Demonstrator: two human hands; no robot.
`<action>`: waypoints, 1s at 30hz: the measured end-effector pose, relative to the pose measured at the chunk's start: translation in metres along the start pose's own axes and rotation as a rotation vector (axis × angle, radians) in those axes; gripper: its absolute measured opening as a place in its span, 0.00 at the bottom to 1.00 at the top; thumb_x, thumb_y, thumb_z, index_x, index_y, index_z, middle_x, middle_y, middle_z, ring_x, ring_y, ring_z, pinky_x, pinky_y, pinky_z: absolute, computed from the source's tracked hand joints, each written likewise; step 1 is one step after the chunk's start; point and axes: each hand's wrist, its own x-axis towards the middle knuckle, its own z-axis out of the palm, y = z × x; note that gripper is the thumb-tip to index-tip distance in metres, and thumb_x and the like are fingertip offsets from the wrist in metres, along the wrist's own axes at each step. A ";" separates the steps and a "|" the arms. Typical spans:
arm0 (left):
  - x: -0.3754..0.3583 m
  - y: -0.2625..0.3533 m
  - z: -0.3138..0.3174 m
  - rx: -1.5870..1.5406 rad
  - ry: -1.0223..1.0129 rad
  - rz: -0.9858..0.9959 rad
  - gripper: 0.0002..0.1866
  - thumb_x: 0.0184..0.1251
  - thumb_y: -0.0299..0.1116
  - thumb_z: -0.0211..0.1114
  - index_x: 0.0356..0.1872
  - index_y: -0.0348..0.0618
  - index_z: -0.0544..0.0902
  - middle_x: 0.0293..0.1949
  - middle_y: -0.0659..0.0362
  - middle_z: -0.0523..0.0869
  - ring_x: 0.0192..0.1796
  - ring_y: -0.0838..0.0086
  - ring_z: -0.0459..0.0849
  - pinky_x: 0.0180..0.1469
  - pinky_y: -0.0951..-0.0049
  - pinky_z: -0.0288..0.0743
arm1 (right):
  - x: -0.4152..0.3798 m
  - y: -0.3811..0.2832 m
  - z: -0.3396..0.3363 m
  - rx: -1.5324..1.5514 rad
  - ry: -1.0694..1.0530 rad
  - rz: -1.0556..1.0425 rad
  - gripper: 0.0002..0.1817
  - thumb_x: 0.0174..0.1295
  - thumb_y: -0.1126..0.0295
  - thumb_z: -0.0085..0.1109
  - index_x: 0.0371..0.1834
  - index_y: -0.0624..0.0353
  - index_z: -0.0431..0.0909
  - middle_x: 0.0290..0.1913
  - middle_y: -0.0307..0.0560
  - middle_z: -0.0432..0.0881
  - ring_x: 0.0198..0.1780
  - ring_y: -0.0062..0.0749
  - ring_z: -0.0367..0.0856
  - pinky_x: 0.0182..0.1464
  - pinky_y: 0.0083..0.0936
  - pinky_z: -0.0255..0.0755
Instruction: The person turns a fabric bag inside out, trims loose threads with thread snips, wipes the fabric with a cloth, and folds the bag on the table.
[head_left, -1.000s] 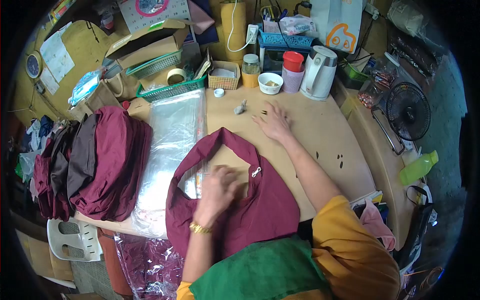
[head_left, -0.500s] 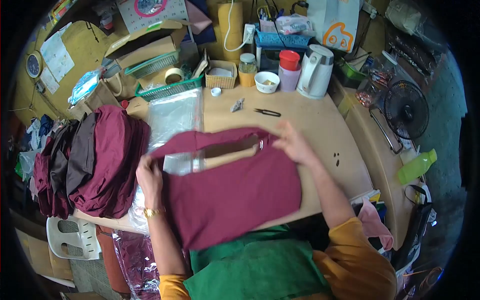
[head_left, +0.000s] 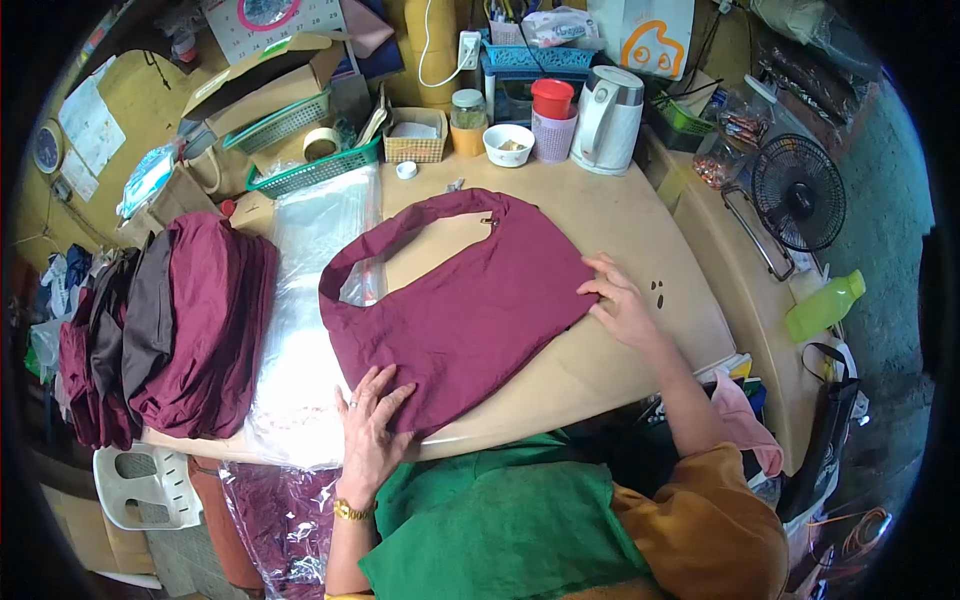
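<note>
Two flat, open hands, left hand (head_left: 368,425) and right hand (head_left: 622,305), press a smooth maroon cloth bag (head_left: 470,310), gripping nothing.

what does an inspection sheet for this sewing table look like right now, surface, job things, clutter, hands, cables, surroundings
surface: tan table, curved front edge
job's things: maroon bag spread flat, strap loop toward the far side; clear plastic sheets partly under it
clutter: stack of maroon fabric, white kettle, green baskets, tape roll
grippers: left hand flat on the bag's near corner; right hand on its right edge
cables: white cord at wall socket
surroundings: black fan, green bottle
</note>
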 end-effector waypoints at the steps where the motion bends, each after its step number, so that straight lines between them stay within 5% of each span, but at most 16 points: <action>1: 0.001 -0.007 0.008 -0.023 0.101 0.050 0.28 0.44 0.24 0.75 0.53 0.51 0.85 0.58 0.57 0.83 0.66 0.61 0.77 0.76 0.38 0.48 | 0.005 0.004 0.005 -0.019 0.059 -0.032 0.20 0.44 0.84 0.68 0.44 0.59 0.81 0.60 0.56 0.76 0.65 0.48 0.73 0.65 0.36 0.68; 2: 0.001 -0.018 0.018 -0.096 0.251 0.086 0.20 0.43 0.17 0.69 0.41 0.47 0.85 0.44 0.60 0.86 0.57 0.64 0.82 0.76 0.44 0.51 | 0.007 0.006 0.009 -0.037 0.117 -0.063 0.15 0.45 0.86 0.65 0.37 0.62 0.81 0.48 0.54 0.84 0.55 0.46 0.82 0.57 0.36 0.75; 3: 0.005 -0.021 0.014 -0.105 0.349 0.122 0.16 0.40 0.16 0.68 0.34 0.46 0.83 0.36 0.60 0.85 0.48 0.63 0.83 0.71 0.53 0.60 | 0.012 -0.006 0.005 -0.038 0.118 -0.069 0.15 0.45 0.86 0.65 0.37 0.62 0.81 0.48 0.54 0.84 0.55 0.46 0.82 0.57 0.36 0.75; 5: 0.005 -0.024 -0.001 -0.066 0.518 0.064 0.16 0.37 0.16 0.67 0.31 0.45 0.80 0.33 0.60 0.82 0.41 0.63 0.81 0.60 0.59 0.65 | 0.018 -0.044 -0.015 0.015 0.269 -0.150 0.09 0.48 0.85 0.63 0.31 0.62 0.77 0.30 0.48 0.81 0.39 0.43 0.81 0.46 0.38 0.72; 6: 0.005 -0.027 -0.006 -0.055 0.518 0.056 0.15 0.36 0.16 0.66 0.30 0.44 0.78 0.30 0.60 0.79 0.37 0.62 0.78 0.51 0.61 0.64 | 0.016 -0.049 -0.022 0.017 0.268 -0.152 0.09 0.48 0.85 0.63 0.31 0.62 0.77 0.30 0.48 0.81 0.39 0.43 0.81 0.46 0.38 0.72; 12: 0.010 -0.033 -0.024 -0.098 0.267 0.058 0.14 0.37 0.18 0.66 0.28 0.45 0.74 0.29 0.58 0.76 0.37 0.60 0.78 0.50 0.61 0.65 | -0.007 -0.052 -0.029 0.336 0.021 0.025 0.10 0.45 0.84 0.64 0.30 0.61 0.77 0.30 0.47 0.78 0.38 0.45 0.78 0.48 0.35 0.72; 15: 0.019 -0.023 -0.019 -0.108 0.238 0.283 0.12 0.42 0.19 0.67 0.27 0.45 0.75 0.29 0.57 0.75 0.35 0.59 0.77 0.46 0.60 0.66 | -0.009 -0.057 -0.025 0.128 0.015 -0.112 0.09 0.45 0.84 0.62 0.28 0.61 0.75 0.29 0.47 0.75 0.38 0.44 0.77 0.51 0.35 0.69; 21: 0.001 -0.056 0.016 0.133 -0.011 0.173 0.07 0.51 0.20 0.61 0.28 0.45 0.76 0.29 0.55 0.74 0.35 0.56 0.76 0.44 0.56 0.66 | -0.032 -0.047 -0.005 -0.214 -0.274 -0.104 0.08 0.48 0.83 0.57 0.26 0.57 0.71 0.33 0.46 0.73 0.44 0.42 0.77 0.53 0.37 0.66; 23: -0.002 -0.042 -0.002 0.173 0.023 0.001 0.05 0.53 0.22 0.62 0.30 0.45 0.76 0.31 0.55 0.75 0.37 0.55 0.76 0.44 0.53 0.65 | -0.029 -0.059 -0.018 -0.081 -0.353 0.063 0.09 0.48 0.82 0.57 0.31 0.56 0.73 0.36 0.45 0.74 0.45 0.43 0.77 0.53 0.37 0.66; 24: -0.006 -0.024 -0.028 0.166 -0.074 -0.119 0.10 0.56 0.25 0.63 0.39 0.44 0.78 0.44 0.51 0.80 0.51 0.52 0.79 0.56 0.47 0.67 | -0.029 -0.063 -0.031 -0.073 -0.388 0.080 0.09 0.54 0.79 0.58 0.38 0.58 0.74 0.43 0.47 0.77 0.52 0.43 0.78 0.60 0.38 0.65; 25: -0.002 -0.008 -0.040 0.165 -0.076 -0.117 0.10 0.56 0.25 0.63 0.39 0.44 0.78 0.44 0.51 0.80 0.51 0.52 0.79 0.56 0.47 0.67 | -0.025 -0.072 -0.032 -0.073 -0.389 0.083 0.09 0.54 0.79 0.58 0.38 0.58 0.74 0.43 0.47 0.77 0.52 0.43 0.78 0.60 0.38 0.65; 27: 0.016 0.033 -0.039 0.023 0.162 0.079 0.21 0.59 0.32 0.67 0.55 0.44 0.78 0.63 0.46 0.76 0.69 0.49 0.71 0.72 0.40 0.56 | -0.012 -0.099 -0.019 0.296 -0.075 0.027 0.15 0.62 0.68 0.62 0.52 0.57 0.76 0.61 0.56 0.76 0.69 0.48 0.69 0.73 0.45 0.57; 28: 0.028 0.045 -0.025 0.072 0.116 0.104 0.26 0.62 0.37 0.67 0.61 0.45 0.75 0.69 0.47 0.70 0.74 0.50 0.64 0.75 0.38 0.48 | -0.005 -0.108 -0.005 0.294 -0.076 0.024 0.15 0.62 0.68 0.62 0.52 0.57 0.76 0.61 0.56 0.76 0.69 0.48 0.69 0.73 0.45 0.57; 30: 0.040 0.037 0.022 0.272 0.022 0.111 0.36 0.67 0.53 0.64 0.72 0.46 0.69 0.76 0.48 0.64 0.79 0.51 0.56 0.77 0.37 0.41 | 0.004 -0.104 0.034 -0.235 -0.131 -0.039 0.34 0.62 0.58 0.67 0.70 0.55 0.68 0.77 0.63 0.57 0.79 0.58 0.52 0.80 0.51 0.42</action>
